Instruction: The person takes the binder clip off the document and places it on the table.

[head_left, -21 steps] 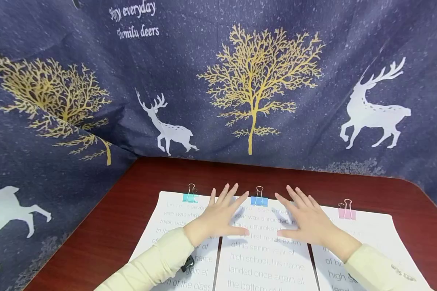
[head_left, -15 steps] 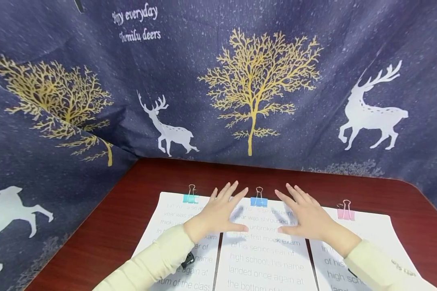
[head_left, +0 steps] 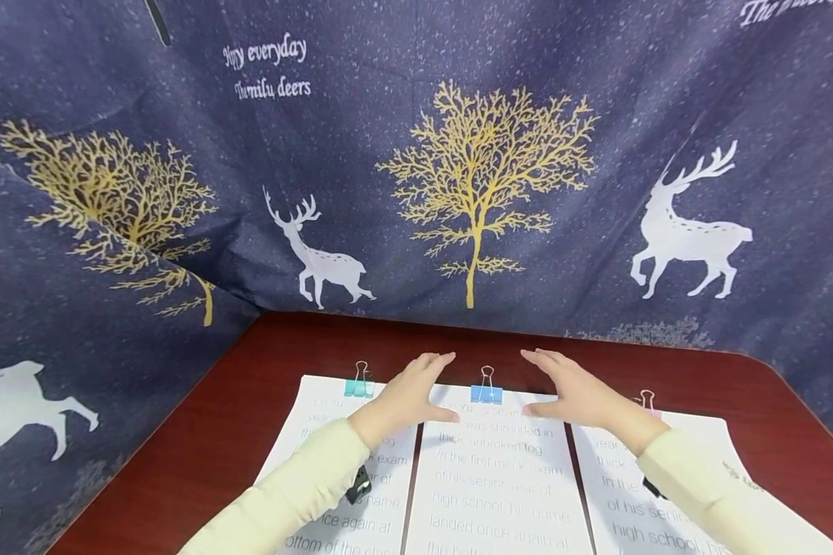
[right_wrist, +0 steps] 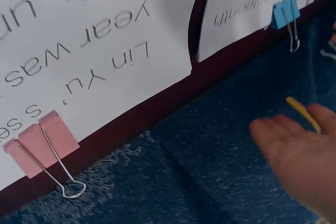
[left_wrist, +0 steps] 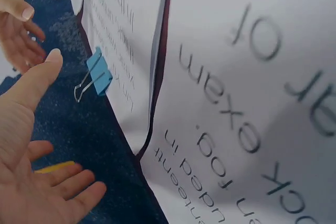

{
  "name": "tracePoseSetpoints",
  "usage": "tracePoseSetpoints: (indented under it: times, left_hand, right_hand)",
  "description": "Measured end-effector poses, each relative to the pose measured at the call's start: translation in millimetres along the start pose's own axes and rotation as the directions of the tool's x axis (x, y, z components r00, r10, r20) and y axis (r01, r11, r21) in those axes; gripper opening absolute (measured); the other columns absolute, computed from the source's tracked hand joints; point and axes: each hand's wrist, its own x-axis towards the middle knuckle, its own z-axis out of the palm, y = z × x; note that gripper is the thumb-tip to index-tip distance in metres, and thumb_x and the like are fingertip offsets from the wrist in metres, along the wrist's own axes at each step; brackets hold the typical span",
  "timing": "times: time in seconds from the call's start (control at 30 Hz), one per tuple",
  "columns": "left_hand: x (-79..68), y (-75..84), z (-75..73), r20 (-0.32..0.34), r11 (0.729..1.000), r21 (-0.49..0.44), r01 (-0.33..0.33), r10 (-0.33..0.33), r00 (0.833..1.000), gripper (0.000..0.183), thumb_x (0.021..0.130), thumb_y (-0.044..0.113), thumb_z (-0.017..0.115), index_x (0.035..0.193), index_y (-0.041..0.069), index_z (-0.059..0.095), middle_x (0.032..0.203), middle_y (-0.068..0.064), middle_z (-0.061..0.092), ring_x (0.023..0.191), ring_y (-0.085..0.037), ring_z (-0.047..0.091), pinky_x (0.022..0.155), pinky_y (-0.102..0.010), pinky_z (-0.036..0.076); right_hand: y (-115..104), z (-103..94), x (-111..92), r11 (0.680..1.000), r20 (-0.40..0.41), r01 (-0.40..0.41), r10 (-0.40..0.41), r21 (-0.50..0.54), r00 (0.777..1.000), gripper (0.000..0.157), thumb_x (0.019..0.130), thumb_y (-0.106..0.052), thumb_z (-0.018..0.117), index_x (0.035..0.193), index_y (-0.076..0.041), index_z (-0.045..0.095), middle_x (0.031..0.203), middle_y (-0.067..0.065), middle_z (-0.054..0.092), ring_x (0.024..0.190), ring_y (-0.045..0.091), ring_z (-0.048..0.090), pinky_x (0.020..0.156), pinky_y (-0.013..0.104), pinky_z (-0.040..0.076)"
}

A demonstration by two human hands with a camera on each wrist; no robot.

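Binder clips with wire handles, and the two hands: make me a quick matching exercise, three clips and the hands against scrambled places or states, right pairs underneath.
Things
1. Teal wire-handled binder clip
2. Blue wire-handled binder clip
3. Pink wire-handled binder clip
4. Left hand and right hand

Places or states
A. On the top edge of the middle white printed sheet
B. Holding nothing, a gap between them
C. On the top edge of the right white printed sheet
D. On the top edge of the left white printed sheet

Right pairs: 1-D, 2-A, 3-C, 4-B
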Motion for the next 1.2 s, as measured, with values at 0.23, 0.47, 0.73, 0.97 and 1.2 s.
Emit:
tracePoseSetpoints:
  times: [0.23,0.47,0.73,0.97,1.2]
  left_hand:
    - [19.5,-11.3,-1.3,0.081,0.997,-0.062,0.048,-0.042,0.996,0.083,0.075,0.035,0.081,0.143,0.009,0.039,0.140,-0.014,0.045,0.130,-0.030,0.043,0.104,-0.046,0.042]
    - [37.4,-15.6,0.1,0.148,0.993,-0.109,0.046,-0.029,0.989,0.071,0.077,0.026,0.080,0.135,0.002,0.047,0.133,-0.017,0.051,0.125,-0.029,0.048,0.105,-0.041,0.041]
    - [49.7,-18.4,5.8,0.196,0.989,-0.135,0.053,-0.026,0.980,0.061,0.076,0.018,0.081,0.128,0.000,0.054,0.124,-0.015,0.058,0.117,-0.027,0.054,0.101,-0.038,0.045]
    - [56.2,-18.6,12.7,0.193,0.991,-0.122,0.052,-0.028,0.981,0.052,0.073,0.011,0.082,0.118,-0.001,0.059,0.114,-0.016,0.064,0.108,-0.027,0.059,0.097,-0.036,0.047]
    - [63.9,-20.5,15.4,0.192,0.994,-0.099,0.041,-0.021,0.981,0.040,0.070,0.007,0.083,0.106,0.002,0.065,0.103,-0.011,0.067,0.098,-0.023,0.062,0.088,-0.029,0.050]
  right_hand:
    - [12.0,-4.7,21.8,0.985,0.032,0.026,-0.032,0.170,0.999,0.083,0.081,-0.044,0.072,0.137,0.008,0.040,0.134,0.033,0.045,0.121,0.050,0.045,0.096,0.060,0.042]
    - [12.9,0.3,47.5,0.948,0.159,-0.108,0.062,0.299,0.985,0.076,0.084,-0.038,0.071,0.135,0.011,0.042,0.134,0.032,0.047,0.123,0.045,0.047,0.101,0.053,0.043]
    - [10.7,15.4,69.2,0.932,0.203,-0.160,0.096,0.326,0.974,0.062,0.086,-0.025,0.070,0.129,0.014,0.047,0.127,0.031,0.054,0.118,0.042,0.053,0.099,0.050,0.045]
    - [14.9,30.0,76.2,0.924,0.214,-0.195,0.129,0.329,0.968,0.054,0.090,-0.022,0.063,0.129,0.014,0.048,0.127,0.030,0.054,0.118,0.041,0.053,0.097,0.050,0.046]
    - [18.6,39.5,78.6,0.918,0.190,-0.202,0.143,0.341,0.971,0.046,0.091,-0.020,0.061,0.124,0.012,0.053,0.124,0.028,0.057,0.114,0.039,0.056,0.096,0.049,0.047]
